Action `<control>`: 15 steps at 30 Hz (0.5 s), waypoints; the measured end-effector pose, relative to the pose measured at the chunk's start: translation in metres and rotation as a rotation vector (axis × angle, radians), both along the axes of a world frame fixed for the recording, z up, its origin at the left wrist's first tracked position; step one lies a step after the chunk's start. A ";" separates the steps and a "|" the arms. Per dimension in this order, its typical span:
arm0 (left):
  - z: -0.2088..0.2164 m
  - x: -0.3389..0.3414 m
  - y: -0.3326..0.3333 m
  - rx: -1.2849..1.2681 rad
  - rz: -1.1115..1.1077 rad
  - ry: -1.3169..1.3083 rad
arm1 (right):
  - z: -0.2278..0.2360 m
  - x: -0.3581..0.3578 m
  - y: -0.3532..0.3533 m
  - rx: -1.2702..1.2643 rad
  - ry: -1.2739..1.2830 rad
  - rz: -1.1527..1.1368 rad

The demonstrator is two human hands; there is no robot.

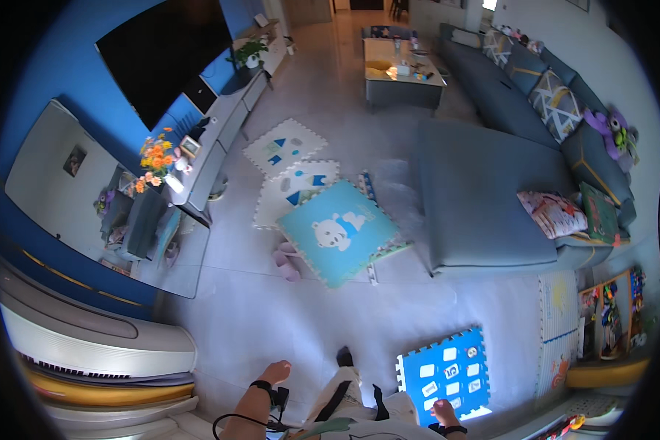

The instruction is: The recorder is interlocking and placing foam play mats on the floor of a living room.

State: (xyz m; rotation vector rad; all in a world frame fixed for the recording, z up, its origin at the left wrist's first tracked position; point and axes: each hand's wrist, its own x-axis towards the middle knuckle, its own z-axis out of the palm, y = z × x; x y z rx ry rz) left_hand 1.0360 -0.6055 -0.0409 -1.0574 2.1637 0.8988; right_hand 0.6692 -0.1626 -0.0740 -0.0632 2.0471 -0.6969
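My right hand (443, 413) is closed at the near edge of a blue foam floor mat (441, 370) with white picture squares, and appears to grip it. The fingertips' hold on the edge is partly hidden. My left hand (276, 372) hangs over the floor on the left, its fingers loosely curled with nothing seen in them; a dark band circles that wrist. Farther ahead, a light-blue foam mat with a white panda (335, 235) lies over other mats. Behind it are two pale foam mats (284, 149) with blue and grey shapes.
Pink slippers (287, 262) lie beside the panda mat. A grey sofa (491, 198) fills the right side, and a coffee table (402, 94) stands at the back. Along the left are a TV cabinet (213, 150), a leaning mirror (88, 187) and a white appliance (95, 330).
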 end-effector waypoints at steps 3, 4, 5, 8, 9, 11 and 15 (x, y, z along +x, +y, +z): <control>-0.007 0.035 -0.024 -0.083 0.277 0.152 | 0.014 -0.005 -0.071 -0.171 0.097 0.167; -0.011 0.047 -0.028 -0.020 0.469 0.183 | 0.019 -0.007 -0.091 -0.182 0.089 0.212; -0.014 0.056 -0.032 0.052 0.656 0.215 | 0.022 -0.010 -0.107 -0.171 0.070 0.263; -0.004 0.052 -0.035 0.203 0.864 0.297 | 0.024 -0.024 -0.133 0.059 0.206 0.527; -0.005 0.059 -0.032 0.251 0.869 0.364 | 0.026 -0.027 -0.145 0.090 0.181 0.512; -0.001 0.063 -0.028 0.364 0.943 0.342 | 0.031 -0.031 -0.156 0.100 0.373 0.632; 0.007 0.067 -0.040 0.605 1.174 0.265 | 0.011 -0.040 -0.167 0.097 0.356 0.527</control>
